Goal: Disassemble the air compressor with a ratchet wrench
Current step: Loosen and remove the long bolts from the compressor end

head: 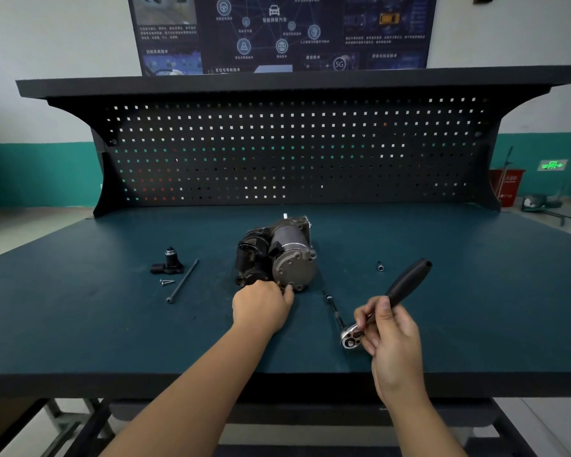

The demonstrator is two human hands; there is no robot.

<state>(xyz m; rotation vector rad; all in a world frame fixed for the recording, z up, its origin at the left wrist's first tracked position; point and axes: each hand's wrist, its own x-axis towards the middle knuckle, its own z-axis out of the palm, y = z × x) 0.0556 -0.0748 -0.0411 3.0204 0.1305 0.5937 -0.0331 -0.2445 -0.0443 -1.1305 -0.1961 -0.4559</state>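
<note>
On the bench (112, 324) we see the air compressor (282, 255) lying at the centre, its round end cover facing us. The left hand (262, 306) is curled against the cover's lower rim at six o'clock, thumb on the metal; we cannot tell whether it pinches a bolt there. At four o'clock from the compressor the right hand (391, 328) grips the ratchet wrench (406, 285) just behind its head. The handle points to one o'clock and the extension bar (333, 308) to eleven. At nine o'clock lie a black fitting (168, 260), two screws (167, 282) and a long bolt (182, 281); at three o'clock, a small socket (380, 266).
</note>
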